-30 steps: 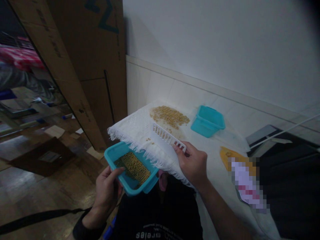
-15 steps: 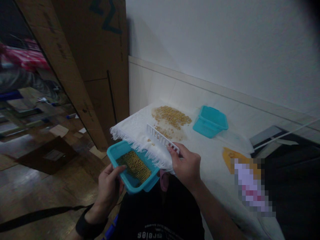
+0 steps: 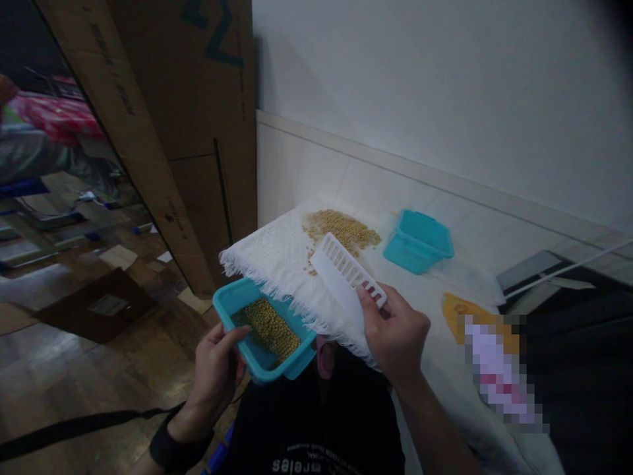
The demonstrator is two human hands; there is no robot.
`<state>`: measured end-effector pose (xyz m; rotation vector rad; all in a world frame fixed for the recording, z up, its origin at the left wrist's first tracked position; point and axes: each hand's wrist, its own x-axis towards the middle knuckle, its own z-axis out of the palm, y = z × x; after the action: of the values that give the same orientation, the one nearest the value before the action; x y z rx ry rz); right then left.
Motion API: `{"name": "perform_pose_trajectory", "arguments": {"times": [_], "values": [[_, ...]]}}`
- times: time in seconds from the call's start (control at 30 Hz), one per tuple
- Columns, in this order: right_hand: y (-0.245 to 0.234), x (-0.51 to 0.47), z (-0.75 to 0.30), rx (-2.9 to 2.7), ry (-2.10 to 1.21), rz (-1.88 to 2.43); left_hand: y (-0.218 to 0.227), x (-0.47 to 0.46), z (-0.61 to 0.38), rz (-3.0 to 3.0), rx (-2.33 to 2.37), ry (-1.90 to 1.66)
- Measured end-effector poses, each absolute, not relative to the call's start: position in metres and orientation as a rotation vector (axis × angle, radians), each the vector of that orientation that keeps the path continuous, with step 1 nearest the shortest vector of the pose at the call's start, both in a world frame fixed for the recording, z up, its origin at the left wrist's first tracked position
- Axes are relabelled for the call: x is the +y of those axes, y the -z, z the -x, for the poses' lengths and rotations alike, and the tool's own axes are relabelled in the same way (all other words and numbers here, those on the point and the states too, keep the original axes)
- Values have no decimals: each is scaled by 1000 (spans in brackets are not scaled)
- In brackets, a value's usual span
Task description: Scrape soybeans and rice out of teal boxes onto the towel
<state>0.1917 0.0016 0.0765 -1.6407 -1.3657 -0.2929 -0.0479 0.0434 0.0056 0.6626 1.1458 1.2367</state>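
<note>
My left hand (image 3: pixel 215 369) grips the near-left rim of a turquoise plastic container (image 3: pixel 291 371), thumb over its edge. Yellowish soybeans (image 3: pixel 270 326) lie inside it. The container is held just below the fringed edge of a white cloth (image 3: pixel 271 247) on the table. My right hand (image 3: pixel 399 333) is closed on one end of a white slotted plastic piece (image 3: pixel 341 274), tilted above the cloth. Behind that piece, more soybeans (image 3: pixel 341 225) are spread on the cloth, partly hidden by it.
A second turquoise container (image 3: pixel 420 241) stands behind, near the wall, beside a clear lid (image 3: pixel 467 280). An orange-yellow item (image 3: pixel 452 313) and a blurred-out packet lie at right. A tall cardboard box (image 3: pixel 198 132) rises at left. A person's leg (image 3: pixel 44 155) shows far left.
My right hand has moved right with the slotted piece, turning its slotted face upward. The few beans near the cloth's fringe no longer show there. My left hand and the container stay put.
</note>
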Motion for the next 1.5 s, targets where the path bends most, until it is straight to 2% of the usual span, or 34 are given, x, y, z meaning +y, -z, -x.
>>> {"name": "perform_pose_trajectory", "arguments": {"times": [0.57, 1.23, 1.5], "values": [[-73, 3, -202, -1398, 303, 1704, -5, 43, 48, -667, 1151, -1230], [-75, 4, -182, -1469, 180, 1603, -6, 45, 51, -677, 1156, -1232], [-76, 6, -178, -1546, 223, 1545, -4, 47, 50, -686, 1165, -1242]]}}
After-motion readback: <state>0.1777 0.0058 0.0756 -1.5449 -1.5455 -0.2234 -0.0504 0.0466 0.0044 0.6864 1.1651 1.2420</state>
